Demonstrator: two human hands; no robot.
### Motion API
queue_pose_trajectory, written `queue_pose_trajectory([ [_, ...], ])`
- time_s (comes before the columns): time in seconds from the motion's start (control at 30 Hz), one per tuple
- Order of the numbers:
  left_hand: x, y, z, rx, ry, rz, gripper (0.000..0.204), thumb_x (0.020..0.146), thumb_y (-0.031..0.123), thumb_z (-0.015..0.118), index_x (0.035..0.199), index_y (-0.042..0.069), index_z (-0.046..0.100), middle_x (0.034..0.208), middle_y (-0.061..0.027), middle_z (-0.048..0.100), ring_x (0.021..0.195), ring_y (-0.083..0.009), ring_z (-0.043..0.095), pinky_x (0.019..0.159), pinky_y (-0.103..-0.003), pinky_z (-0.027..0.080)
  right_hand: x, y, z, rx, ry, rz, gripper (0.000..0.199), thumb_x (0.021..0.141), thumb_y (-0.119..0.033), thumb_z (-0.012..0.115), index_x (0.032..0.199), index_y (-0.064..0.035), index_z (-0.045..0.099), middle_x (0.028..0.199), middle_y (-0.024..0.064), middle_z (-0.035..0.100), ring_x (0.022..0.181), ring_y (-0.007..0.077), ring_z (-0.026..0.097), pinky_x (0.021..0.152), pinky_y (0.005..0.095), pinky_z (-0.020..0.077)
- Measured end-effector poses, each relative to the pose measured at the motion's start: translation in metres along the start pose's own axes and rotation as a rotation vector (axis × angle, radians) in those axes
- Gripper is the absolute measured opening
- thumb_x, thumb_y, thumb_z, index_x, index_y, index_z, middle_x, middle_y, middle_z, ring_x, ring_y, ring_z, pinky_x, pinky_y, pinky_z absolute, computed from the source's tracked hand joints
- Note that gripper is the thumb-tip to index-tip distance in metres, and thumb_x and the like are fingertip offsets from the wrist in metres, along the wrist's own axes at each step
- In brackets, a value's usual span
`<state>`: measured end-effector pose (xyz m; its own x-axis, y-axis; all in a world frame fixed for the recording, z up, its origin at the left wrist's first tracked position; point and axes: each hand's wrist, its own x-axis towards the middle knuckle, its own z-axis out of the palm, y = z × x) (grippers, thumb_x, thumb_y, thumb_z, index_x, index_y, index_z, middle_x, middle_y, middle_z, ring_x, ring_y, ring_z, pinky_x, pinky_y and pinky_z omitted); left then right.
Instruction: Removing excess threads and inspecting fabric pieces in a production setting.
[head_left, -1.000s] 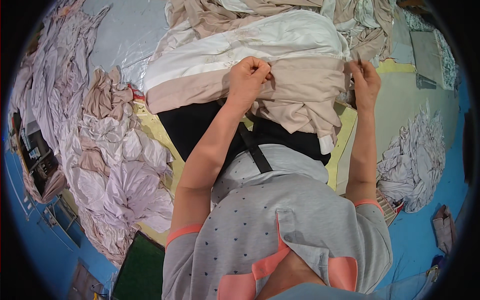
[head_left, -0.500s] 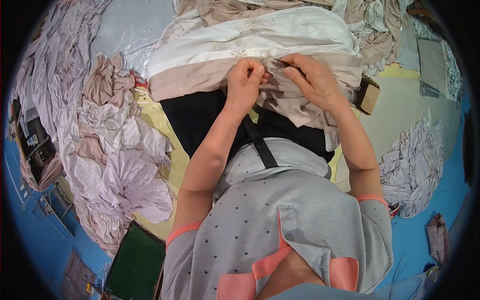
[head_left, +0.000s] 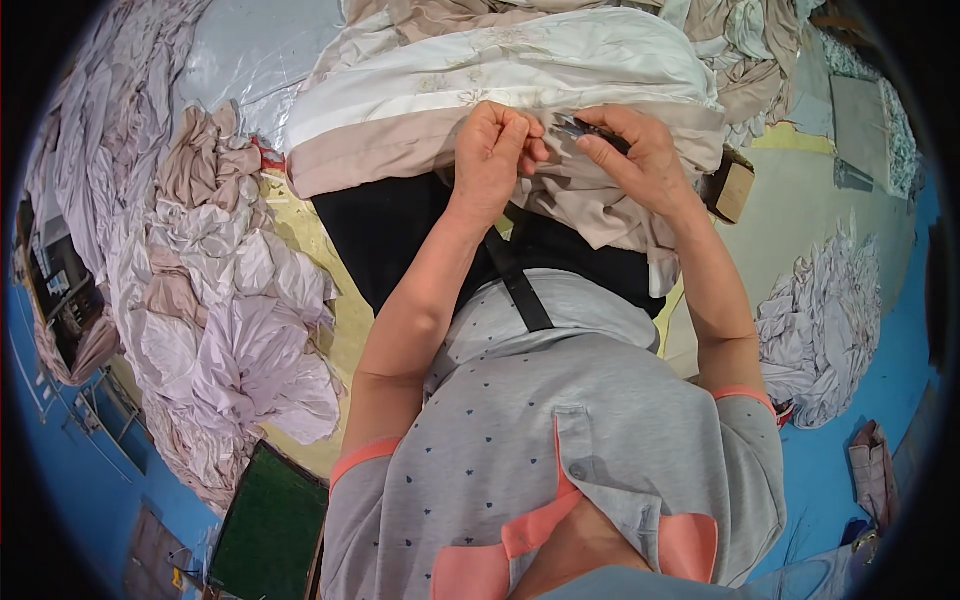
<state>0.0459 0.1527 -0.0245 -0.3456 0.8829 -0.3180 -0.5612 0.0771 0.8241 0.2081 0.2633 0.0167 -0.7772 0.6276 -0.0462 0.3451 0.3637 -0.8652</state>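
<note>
A white embroidered cloth [head_left: 600, 68] with a wide beige border [head_left: 385, 152] lies across my lap, over black trousers. My left hand [head_left: 490, 160] is closed above the border, thumb against fingers; whatever they pinch is too small to make out. My right hand [head_left: 648, 160] grips a pair of dark thread snips [head_left: 602, 133], whose blades point toward my left fingers. The snips and the left fingertips are a little apart. Beneath my right hand the beige border hangs down in loose folds.
Crumpled pale fabric [head_left: 262, 365] is heaped along the left, with a green-topped box [head_left: 268, 520] below it. To the right are a small cardboard box [head_left: 735, 190] and another fabric pile [head_left: 825, 330]. More cloth is bunched at the far side.
In my right hand the snips now show plainly, with blades out toward the left hand; before, they were mostly hidden. My left hand stays closed in nearly the same place.
</note>
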Motion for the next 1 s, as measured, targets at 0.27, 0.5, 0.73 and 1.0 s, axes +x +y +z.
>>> queue_pose_trajectory([
  [0.27, 0.003, 0.006, -0.005, 0.074, -0.054, -0.046, 0.011, 0.096, 0.01, 0.051, 0.09, 0.005, 0.044, 0.08, -0.0052, 0.057, 0.06, -0.0075, 0.052, 0.049, -0.018, 0.04, -0.005, -0.006, -0.005, -0.034, -0.065, -0.062, 0.024, 0.083, -0.008, 0.067, 0.104, 0.0015, 0.064, 0.076, 0.0055, 0.057, 0.066, 0.0124, 0.051, 0.06, 0.0254, 0.0408],
  [0.5, -0.002, 0.008, -0.002, 0.391, -0.115, -0.007, 0.009, 0.09, 0.003, 0.058, 0.094, 0.002, 0.05, 0.074, -0.0009, 0.054, 0.062, -0.0054, 0.052, 0.052, -0.019, 0.041, -0.008, 0.002, -0.008, 0.029, 0.023, 0.003, 0.023, 0.084, -0.009, 0.068, 0.104, 0.0015, 0.064, 0.079, 0.0038, 0.058, 0.068, 0.0096, 0.051, 0.061, 0.0222, 0.041],
  [0.73, 0.0, 0.004, 0.006, 0.681, -0.099, 0.224, 0.017, 0.076, 0.001, 0.071, 0.089, 0.001, 0.06, 0.074, -0.0034, 0.055, 0.06, -0.0091, 0.052, 0.055, -0.022, 0.045, -0.008, 0.005, -0.007, 0.053, 0.054, -0.013, 0.023, 0.085, -0.009, 0.067, 0.105, 0.0017, 0.064, 0.083, 0.0036, 0.06, 0.07, 0.0082, 0.051, 0.062, 0.0216, 0.0417],
  [1.0, -0.002, 0.005, 0.005, 1.024, -0.059, 0.561, 0.011, 0.073, -0.001, 0.066, 0.083, 0.002, 0.061, 0.069, -0.0103, 0.057, 0.06, -0.0241, 0.059, 0.054, -0.032, 0.046, -0.008, 0.003, -0.009, 0.049, 0.035, -0.043, 0.023, 0.083, -0.007, 0.068, 0.104, 0.0015, 0.064, 0.081, 0.0039, 0.06, 0.068, 0.0096, 0.051, 0.06, 0.0228, 0.0408],
])
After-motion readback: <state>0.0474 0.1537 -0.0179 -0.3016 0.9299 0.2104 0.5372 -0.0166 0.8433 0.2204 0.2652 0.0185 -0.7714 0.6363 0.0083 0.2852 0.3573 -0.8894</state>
